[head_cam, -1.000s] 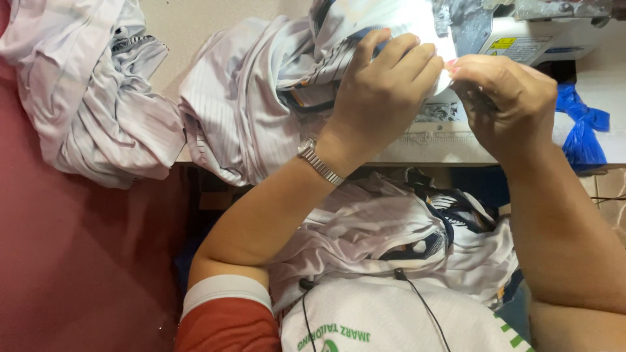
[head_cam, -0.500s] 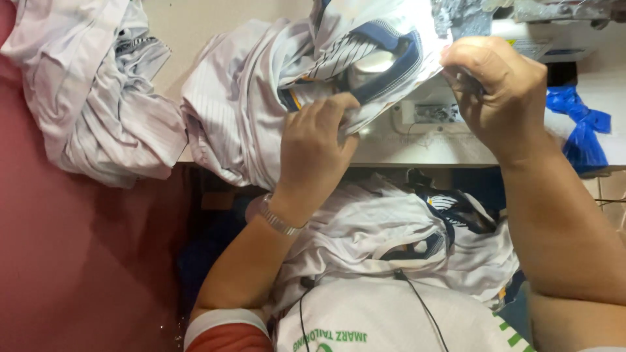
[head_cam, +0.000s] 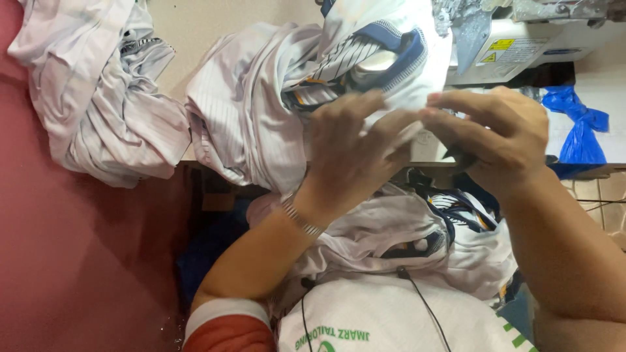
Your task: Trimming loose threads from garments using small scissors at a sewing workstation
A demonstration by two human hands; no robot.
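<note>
White striped cloth fills the head view: a shirt [head_cam: 365, 58] with a blue collar band is bunched on the table edge [head_cam: 189, 26], directly beyond the fingertips of both hands. The left hand [head_cam: 349, 160] is spread flat, fingers apart and stretched toward the collar, its tips lying on or just over the lower fold of the shirt; whether they press the cloth I cannot tell. A metal watch band [head_cam: 300, 218] sits at that wrist. The right hand [head_cam: 495, 137] is just to the right, fingers drawn together and pointing left, their tips meeting the same fold beside the left fingertips; it seems to pinch the edge, though the grip itself is hidden. The collar band runs across, left to right, above both sets of fingers, and the left hand covers more of it. Behind the right fingers stands a sewing machine [head_cam: 515, 39], with a blue plastic bag [head_cam: 580, 127] to their right. More shirts [head_cam: 98, 98] are heaped well left of the left fingers, and another pile [head_cam: 404, 234] lies below both wrists.
</note>
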